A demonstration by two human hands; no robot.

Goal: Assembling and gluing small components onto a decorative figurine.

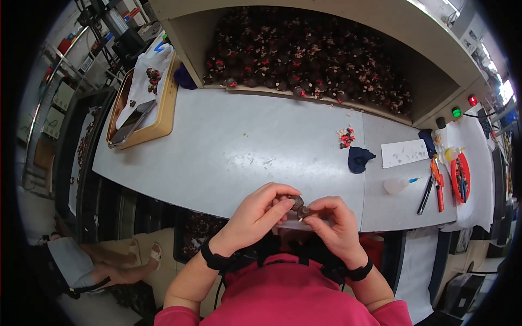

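Observation:
Just over the table's near edge, my two hands meet around a small dark brown rounded figure-like piece (296, 203). My left hand (254, 215) pinches its upper left part between thumb and fingers. From the other side, my right hand (334, 224) grips its lower part, where a small pale tip shows. Whether this is one piece or two pressed together, I cannot tell. My fingers cover much of it.
A shelf (176, 51) heaped with dark brown pieces stands behind the grey table (228, 141). At left sits a yellow tray (166, 117) with a phone (132, 124). Rightward lie small red and pale parts (346, 138), a dark cloth (360, 159), a bottle (396, 186), pens (438, 187) and a red dish (460, 176).

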